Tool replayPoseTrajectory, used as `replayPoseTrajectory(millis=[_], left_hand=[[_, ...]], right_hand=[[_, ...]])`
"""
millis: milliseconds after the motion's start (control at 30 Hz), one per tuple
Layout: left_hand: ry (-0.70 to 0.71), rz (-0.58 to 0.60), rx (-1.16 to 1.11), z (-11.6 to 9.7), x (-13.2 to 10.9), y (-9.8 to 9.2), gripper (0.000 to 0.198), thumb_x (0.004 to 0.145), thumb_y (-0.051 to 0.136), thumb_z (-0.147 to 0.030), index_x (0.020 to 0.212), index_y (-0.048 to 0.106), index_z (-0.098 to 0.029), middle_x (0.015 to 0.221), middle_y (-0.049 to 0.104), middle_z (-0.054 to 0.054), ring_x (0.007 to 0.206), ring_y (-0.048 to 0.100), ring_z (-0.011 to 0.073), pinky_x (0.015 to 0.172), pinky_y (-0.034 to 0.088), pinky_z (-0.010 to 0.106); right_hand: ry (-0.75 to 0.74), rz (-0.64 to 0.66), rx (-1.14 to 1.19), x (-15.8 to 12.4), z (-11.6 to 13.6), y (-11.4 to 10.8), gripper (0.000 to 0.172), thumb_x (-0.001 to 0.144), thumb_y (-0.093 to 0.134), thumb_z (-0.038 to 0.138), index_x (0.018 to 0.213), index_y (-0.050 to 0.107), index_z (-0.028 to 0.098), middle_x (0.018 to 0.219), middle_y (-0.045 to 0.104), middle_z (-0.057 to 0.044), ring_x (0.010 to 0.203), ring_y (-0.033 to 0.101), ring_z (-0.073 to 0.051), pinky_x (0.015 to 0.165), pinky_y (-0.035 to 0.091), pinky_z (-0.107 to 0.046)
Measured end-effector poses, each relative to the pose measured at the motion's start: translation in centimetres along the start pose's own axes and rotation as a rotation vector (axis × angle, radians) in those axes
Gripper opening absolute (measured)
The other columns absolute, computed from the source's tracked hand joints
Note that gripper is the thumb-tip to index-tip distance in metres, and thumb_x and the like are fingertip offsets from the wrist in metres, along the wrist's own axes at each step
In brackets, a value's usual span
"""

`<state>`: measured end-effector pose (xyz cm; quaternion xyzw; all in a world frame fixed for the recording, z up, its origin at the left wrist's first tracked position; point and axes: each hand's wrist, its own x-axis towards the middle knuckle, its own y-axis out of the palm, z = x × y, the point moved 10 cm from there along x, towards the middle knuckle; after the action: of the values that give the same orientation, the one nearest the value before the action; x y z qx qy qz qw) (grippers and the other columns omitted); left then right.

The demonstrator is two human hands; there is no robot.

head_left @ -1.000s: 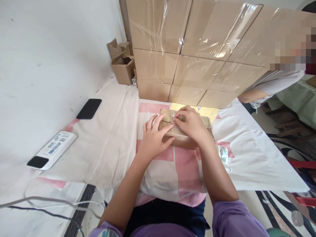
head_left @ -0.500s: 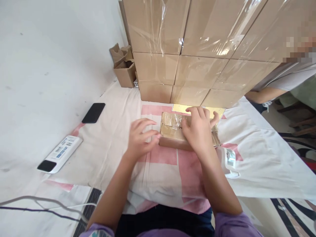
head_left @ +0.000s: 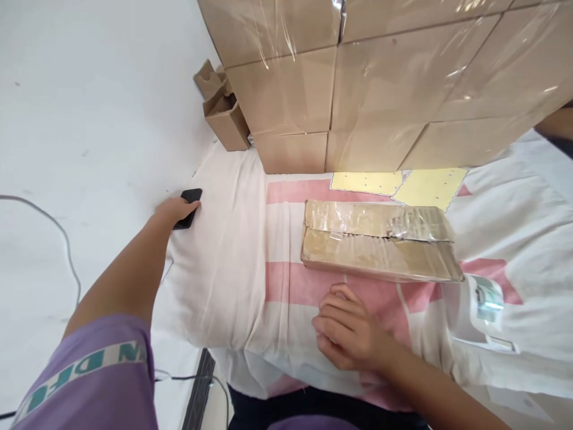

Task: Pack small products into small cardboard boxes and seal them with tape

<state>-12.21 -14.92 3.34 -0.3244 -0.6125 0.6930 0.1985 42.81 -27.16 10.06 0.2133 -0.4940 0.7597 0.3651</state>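
My left hand [head_left: 175,210] reaches far out to the left, its fingers wrapped round a black smartphone [head_left: 191,197] that lies by the wall. Part of the phone is covered by the hand. My right hand [head_left: 347,328] rests on the cloth with its fingers curled in, and nothing shows in it. Just beyond it lies a long cardboard box [head_left: 380,251], apart from both hands. Its top flaps are down and meet along the middle, with shiny clear tape on them.
A tall stack of cardboard boxes [head_left: 376,83] under clear film stands at the back. Beside it is a small opened carton [head_left: 228,122]. Yellow sheets [head_left: 430,185] lie before the stack. A white device [head_left: 483,304] sits right of the box. Another person's arm [head_left: 555,128] shows at right.
My left hand has gone from the box to the phone at the left. My right hand has left the box, dropped nearer me and curled up. The view has shifted.
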Motion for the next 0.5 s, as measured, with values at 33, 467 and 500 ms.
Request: replayPoseTrajectory(millis=[33,467,500], left_hand=[[-0.016,0.026,0.016,0.1,0.5,0.3,0.048,0.091,0.064,-0.057,0.065,0.053,-0.017,0.056,0.04,-0.001,0.082,0.054,0.0228,0.088,0.048,0.04],[-0.031,0.24,0.104,1.4,3.8,1.9,0.054,0.092,0.064,-0.057,0.056,0.051,-0.02,0.045,0.046,-0.002,0.055,0.046,0.0142,0.065,0.039,0.031],[-0.004,0.21,0.079,1.2,4.1,1.7,0.054,0.092,0.065,-0.056,0.054,0.05,-0.021,0.044,0.044,-0.002,0.053,0.043,0.0133,0.063,0.037,0.031]], right_hand=[[0.007,0.004,0.014,0.1,0.0,-0.1,0.012,0.085,0.054,0.008,0.09,0.059,0.018,0.066,0.06,0.001,0.069,0.051,-0.015,0.076,0.043,-0.037],[0.085,0.083,0.144,0.2,0.0,0.3,0.011,0.088,0.055,0.009,0.092,0.062,0.017,0.07,0.061,-0.001,0.071,0.049,-0.016,0.079,0.043,-0.038],[0.076,0.086,0.152,0.2,0.1,0.2,0.01,0.088,0.056,0.01,0.092,0.062,0.017,0.07,0.06,-0.001,0.071,0.049,-0.016,0.079,0.043,-0.038]])
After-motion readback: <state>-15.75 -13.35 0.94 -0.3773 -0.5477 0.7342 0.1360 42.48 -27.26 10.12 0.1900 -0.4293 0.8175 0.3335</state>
